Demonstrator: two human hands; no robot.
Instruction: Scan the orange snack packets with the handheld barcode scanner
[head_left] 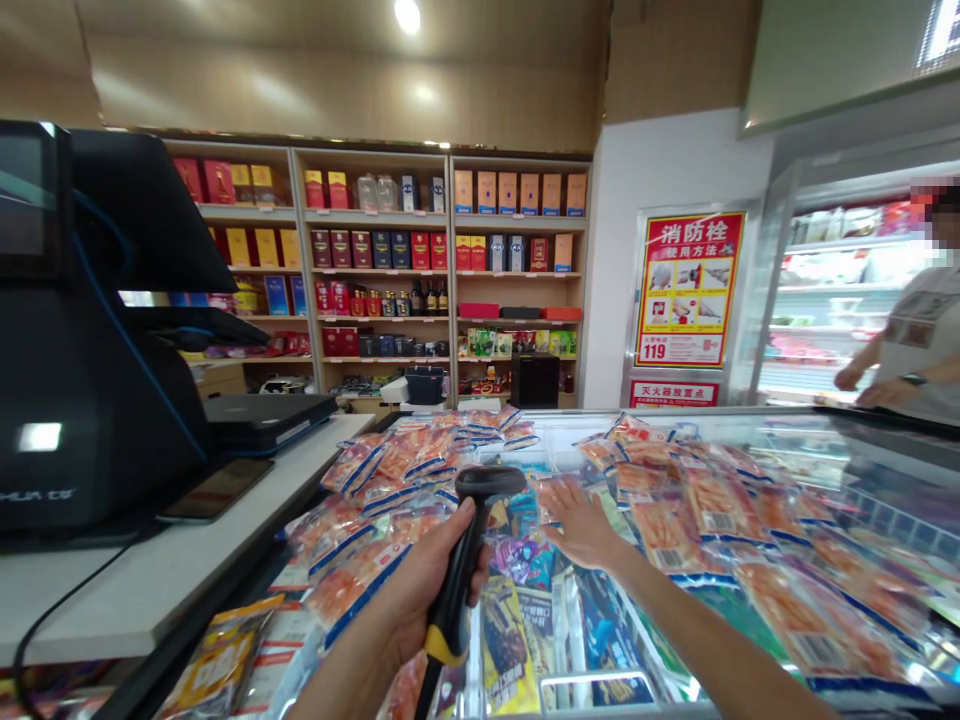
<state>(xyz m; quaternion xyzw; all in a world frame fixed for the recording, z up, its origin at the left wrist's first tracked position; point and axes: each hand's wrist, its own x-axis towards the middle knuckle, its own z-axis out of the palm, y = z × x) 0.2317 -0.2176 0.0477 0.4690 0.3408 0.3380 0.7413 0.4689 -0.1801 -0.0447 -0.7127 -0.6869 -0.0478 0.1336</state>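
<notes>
In the head view my left hand (pixel 433 560) is wrapped round the grip of a black and yellow barcode scanner (pixel 491 484), its head tipped forward over the freezer goods. To the right, my right hand (pixel 583 525) reaches out with fingers spread, over or on a clear packet of orange food; whether it touches is hard to tell. Clear packets with blue edges lie heaped on both sides, one pile at the left (pixel 360 570) and one at the right (pixel 712 500). Between them, colourful ice cream wrappers (pixel 510 640) show below in the chest freezer.
A black checkout terminal (pixel 82 400) stands on the white counter (pixel 112 610) at left, near a phone (pixel 217 490). Yellow packets (pixel 217 655) lie at the lower left. Shelves of boxes (pixel 375 250) line the back. Another person (pixel 919 330) stands at right.
</notes>
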